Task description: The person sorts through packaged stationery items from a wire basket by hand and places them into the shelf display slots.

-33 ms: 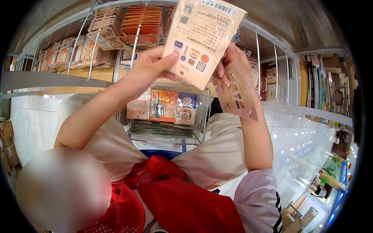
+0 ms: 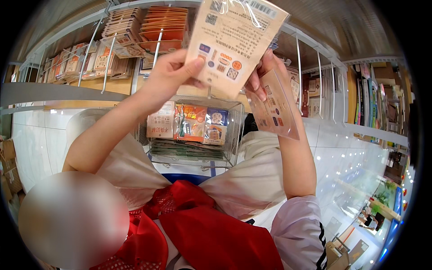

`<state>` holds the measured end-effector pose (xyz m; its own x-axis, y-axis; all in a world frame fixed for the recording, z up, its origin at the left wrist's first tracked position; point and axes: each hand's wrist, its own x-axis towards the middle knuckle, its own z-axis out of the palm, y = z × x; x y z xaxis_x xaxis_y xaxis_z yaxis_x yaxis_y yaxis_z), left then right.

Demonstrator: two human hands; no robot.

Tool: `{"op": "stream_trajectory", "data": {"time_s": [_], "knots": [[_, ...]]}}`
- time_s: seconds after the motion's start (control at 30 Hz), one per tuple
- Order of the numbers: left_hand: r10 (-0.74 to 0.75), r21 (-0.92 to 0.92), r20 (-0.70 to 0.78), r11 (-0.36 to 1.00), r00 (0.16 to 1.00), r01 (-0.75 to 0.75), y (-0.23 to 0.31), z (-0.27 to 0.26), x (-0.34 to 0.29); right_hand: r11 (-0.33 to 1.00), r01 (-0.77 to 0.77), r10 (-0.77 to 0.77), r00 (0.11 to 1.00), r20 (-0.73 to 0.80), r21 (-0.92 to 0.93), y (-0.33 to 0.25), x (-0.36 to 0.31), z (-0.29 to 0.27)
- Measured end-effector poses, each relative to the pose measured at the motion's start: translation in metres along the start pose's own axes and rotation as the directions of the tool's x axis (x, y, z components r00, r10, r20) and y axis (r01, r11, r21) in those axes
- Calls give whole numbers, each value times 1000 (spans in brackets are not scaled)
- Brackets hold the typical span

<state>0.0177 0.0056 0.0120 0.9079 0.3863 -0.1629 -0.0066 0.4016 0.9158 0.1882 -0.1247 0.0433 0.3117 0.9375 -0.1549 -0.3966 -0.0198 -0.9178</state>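
A flat beige packet (image 2: 236, 42) in clear plastic, with a barcode and small coloured pictures, is held up in front of the shelf. My left hand (image 2: 177, 72) is closed on its lower left side, thumb on the face. My right hand (image 2: 272, 67) grips a second clear-wrapped packet (image 2: 273, 108), which hangs tilted over my right forearm. Its fingers are partly hidden behind the larger packet, and I cannot tell whether they touch it. Below both hands a wire basket (image 2: 239, 130) stands between my knees, holding an orange packet (image 2: 191, 121), a blue-and-white packet (image 2: 216, 126) and others.
A white wire shelf rack (image 2: 105, 63) runs across the front, with orange packets (image 2: 164, 29) and beige packets (image 2: 120, 33) stacked in it. Books (image 2: 371, 103) stand on the right. A grey shelf edge (image 2: 63, 103) lies below the rack, above a tiled floor (image 2: 40, 135).
The larger packet has shifted slightly left and tilted a little in my left hand, with more glare on its wrapping. My right hand and its packet stay in place.
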Motion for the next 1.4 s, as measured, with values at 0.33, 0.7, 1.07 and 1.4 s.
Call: {"op": "stream_trajectory", "data": {"time_s": [0.33,0.7,1.07,1.4], "knots": [[630,704,664,-344,403,-621,42,-26,1,988,-106,106,994,1,116,-8,-4,23],[749,878,306,17,588,-478,38,-23,7,998,56,-53,968,-244,5,-32,-7,-1],[-128,786,67,618,990,27,-19,-18,-18,932,223,-99,916,-389,287,-41,-19,-41],[174,930,262,-309,949,-200,-115,-53,33,897,274,-205,953,-222,346,-46,-39,-80]]}}
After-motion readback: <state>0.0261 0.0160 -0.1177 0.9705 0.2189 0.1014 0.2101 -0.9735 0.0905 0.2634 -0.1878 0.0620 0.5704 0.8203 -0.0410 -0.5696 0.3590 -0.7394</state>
